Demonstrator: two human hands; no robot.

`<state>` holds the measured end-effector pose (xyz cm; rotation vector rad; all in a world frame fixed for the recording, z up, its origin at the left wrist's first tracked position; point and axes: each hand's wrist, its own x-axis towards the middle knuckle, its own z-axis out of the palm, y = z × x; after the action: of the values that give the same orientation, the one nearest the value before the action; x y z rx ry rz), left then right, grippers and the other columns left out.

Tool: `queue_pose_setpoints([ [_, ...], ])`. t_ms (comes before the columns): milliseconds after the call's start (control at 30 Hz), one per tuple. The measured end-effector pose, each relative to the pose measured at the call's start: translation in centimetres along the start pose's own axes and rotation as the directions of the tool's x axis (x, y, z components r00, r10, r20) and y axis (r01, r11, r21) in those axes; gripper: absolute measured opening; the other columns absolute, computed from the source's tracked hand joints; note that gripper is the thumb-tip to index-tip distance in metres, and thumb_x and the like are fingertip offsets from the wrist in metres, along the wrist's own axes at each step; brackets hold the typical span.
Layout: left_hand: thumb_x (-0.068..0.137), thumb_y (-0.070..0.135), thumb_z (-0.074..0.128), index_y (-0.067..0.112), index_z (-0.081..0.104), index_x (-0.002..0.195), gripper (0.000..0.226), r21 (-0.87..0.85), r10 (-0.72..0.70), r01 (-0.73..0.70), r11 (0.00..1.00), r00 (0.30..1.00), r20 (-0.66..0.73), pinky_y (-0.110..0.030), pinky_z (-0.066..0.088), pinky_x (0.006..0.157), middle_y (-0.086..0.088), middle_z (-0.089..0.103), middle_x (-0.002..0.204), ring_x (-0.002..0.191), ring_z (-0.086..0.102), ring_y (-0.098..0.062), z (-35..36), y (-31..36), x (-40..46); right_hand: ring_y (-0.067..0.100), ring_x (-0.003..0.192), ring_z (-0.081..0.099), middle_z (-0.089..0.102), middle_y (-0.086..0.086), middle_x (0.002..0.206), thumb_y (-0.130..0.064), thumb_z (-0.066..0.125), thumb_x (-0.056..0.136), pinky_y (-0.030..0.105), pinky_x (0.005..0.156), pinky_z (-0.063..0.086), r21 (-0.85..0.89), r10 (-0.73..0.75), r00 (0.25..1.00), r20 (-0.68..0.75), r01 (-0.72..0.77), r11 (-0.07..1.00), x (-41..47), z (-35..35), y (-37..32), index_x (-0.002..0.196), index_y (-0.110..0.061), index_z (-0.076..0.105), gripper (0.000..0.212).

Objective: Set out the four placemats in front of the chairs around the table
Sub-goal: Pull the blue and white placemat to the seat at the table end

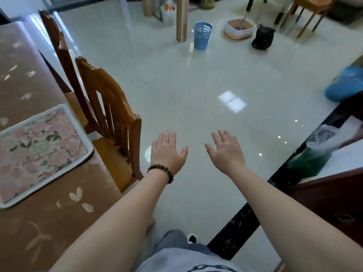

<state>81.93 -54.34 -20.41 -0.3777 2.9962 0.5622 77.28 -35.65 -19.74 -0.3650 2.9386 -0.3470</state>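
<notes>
One floral placemat (41, 152) with a white border lies flat on the brown-clothed table (64, 222) at the left, in front of the nearer wooden chair (115, 122). A second wooden chair (59, 50) stands farther along the same side. My left hand (168, 152), with a bead bracelet at the wrist, is stretched out over the floor to the right of the nearer chair, fingers straight, holding nothing. My right hand (225, 150) is stretched out beside it, also flat and empty. No other placemat is in view.
Pale glossy floor tiles (196, 85) spread ahead. A blue waste basket (202, 36), a basin (239, 29) and a black bag (263, 37) stand at the far side. A dark wooden cabinet (334, 203) with a plastic bag on it is at the right.
</notes>
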Motion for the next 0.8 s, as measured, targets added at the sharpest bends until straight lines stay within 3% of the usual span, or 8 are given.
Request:
queue_pose_setpoints([
  [400,0.092,0.054,0.031,0.016,0.018,0.149,0.070,-0.061,-0.201,0.197,0.978,0.978,-0.060,-0.041,0.009,0.116,-0.004,0.019,0.157,0.144,0.010,-0.021,-0.5,0.1,19.3,0.023,0.144,0.014,0.024,0.009,0.155,-0.049,0.028,0.097,0.039,0.118,0.008,-0.020,-0.169,0.982,0.089,0.172,0.985,23.0,-2.3,-0.4,0.147,-0.019,0.026,0.058],
  [800,0.091,0.053,0.031,0.015,0.019,0.148,0.070,-0.120,-0.458,0.443,0.888,0.872,-0.172,-0.044,0.009,0.116,-0.005,0.021,0.156,0.145,0.008,-0.021,-8.6,-5.2,42.0,0.025,0.142,0.020,0.030,0.011,0.152,-0.048,0.032,0.097,0.039,0.117,0.013,-0.008,-0.420,0.895,0.150,0.426,0.905,50.5,-6.2,-11.2,0.145,-0.017,0.030,0.057],
])
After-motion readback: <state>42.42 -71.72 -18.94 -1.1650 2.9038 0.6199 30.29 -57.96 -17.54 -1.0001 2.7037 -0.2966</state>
